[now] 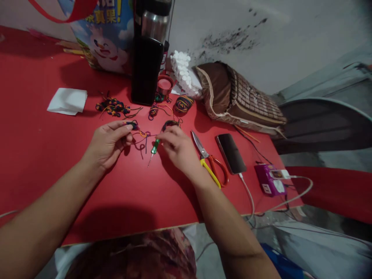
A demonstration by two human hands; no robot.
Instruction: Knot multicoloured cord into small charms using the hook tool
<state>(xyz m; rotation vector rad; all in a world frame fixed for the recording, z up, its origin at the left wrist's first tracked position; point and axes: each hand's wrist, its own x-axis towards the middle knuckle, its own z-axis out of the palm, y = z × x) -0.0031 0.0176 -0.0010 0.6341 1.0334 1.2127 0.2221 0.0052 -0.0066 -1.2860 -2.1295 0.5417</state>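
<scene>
The left hand (112, 141) pinches knotted cord (133, 124) between its fingers, likely to steady it; the right hand (179, 149) curls by a green-handled tool (155, 145), grip unclear

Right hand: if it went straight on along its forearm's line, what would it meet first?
The right hand would likely meet the cord coil first, just beyond its knuckles; depth is unclear, so they may already touch.

Looks like a home room, craft corner: yarn (184, 104), scissors (204, 154) on red table (31, 135); everyday stuff alongside, charging phone (231, 153), flask (153, 26), printed bag (107, 46); bare, stained wall (209, 19) behind.
</scene>
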